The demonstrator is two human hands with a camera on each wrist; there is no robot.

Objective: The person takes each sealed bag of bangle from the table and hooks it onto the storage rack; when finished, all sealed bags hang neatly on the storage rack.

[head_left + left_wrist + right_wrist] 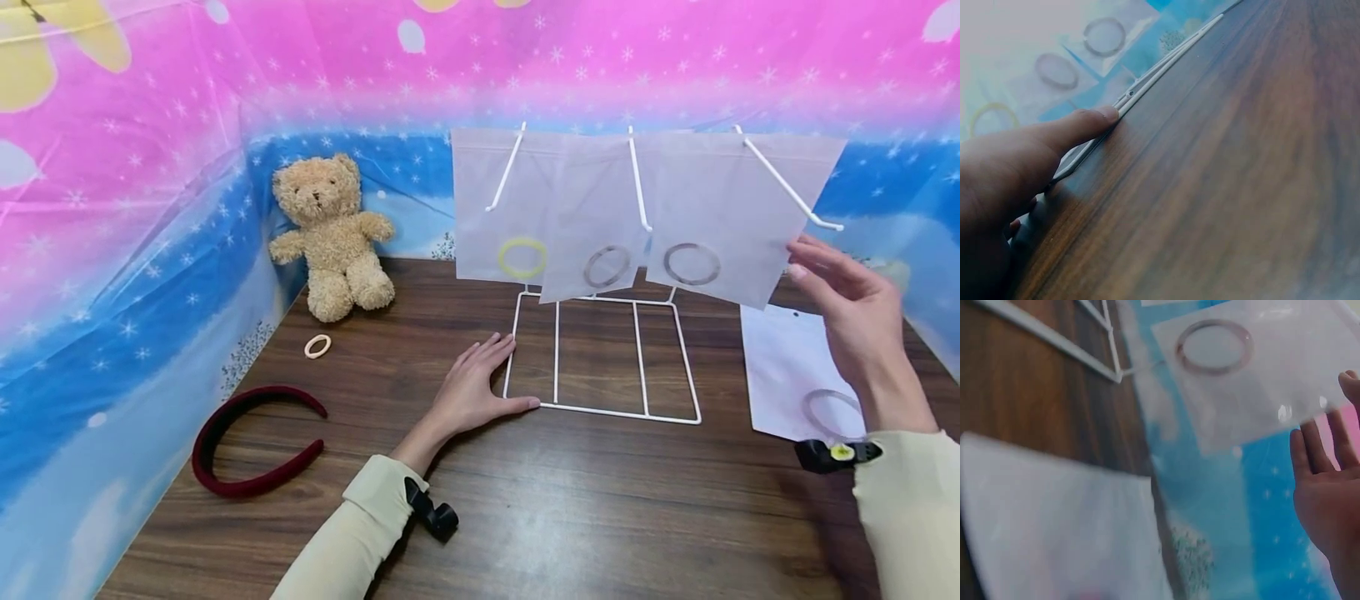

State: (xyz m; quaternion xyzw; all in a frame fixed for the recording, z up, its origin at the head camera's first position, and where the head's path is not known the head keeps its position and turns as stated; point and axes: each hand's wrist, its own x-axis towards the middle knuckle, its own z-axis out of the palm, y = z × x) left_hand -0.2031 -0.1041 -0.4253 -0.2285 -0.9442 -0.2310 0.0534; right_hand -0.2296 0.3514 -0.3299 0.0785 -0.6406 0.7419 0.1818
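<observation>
A pink-and-blue snowflake cloth [450, 83] hangs behind my dark wooden table [615, 517]. On it stands a white rack [600, 411], three translucent bags [588, 196] on its prongs, each with a ring inside. My left hand [468, 392] is spread at the rack's near left corner, thumb on the front bar, grasping nothing. My right hand [858, 312], fingers loosely extended, thumb apart, is at the right-hand bag's [723, 208] outer edge; I can't tell whether they touch.
</observation>
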